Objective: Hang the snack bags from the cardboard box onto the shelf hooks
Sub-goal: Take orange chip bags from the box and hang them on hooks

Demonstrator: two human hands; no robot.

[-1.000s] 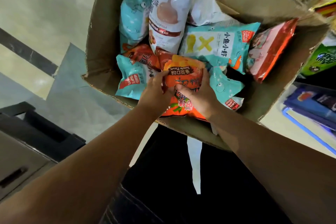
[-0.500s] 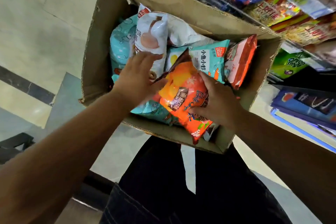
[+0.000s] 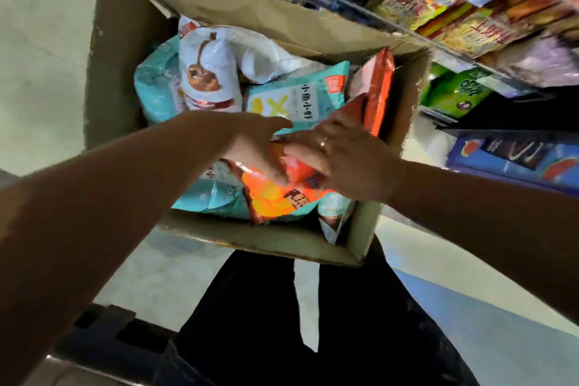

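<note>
While the orange snack bag [image 3: 275, 197] sits up by the near edge of the cardboard box [image 3: 257, 240], both hands hold its top. The left hand [image 3: 257, 147] curls its fingers onto the bag from the left, and the right hand [image 3: 344, 160] grabs the same top from the right. A blue bag [image 3: 297, 100] and a white bag [image 3: 210, 72] lie behind it, and a red bag [image 3: 377, 88] leans on the right wall.
</note>
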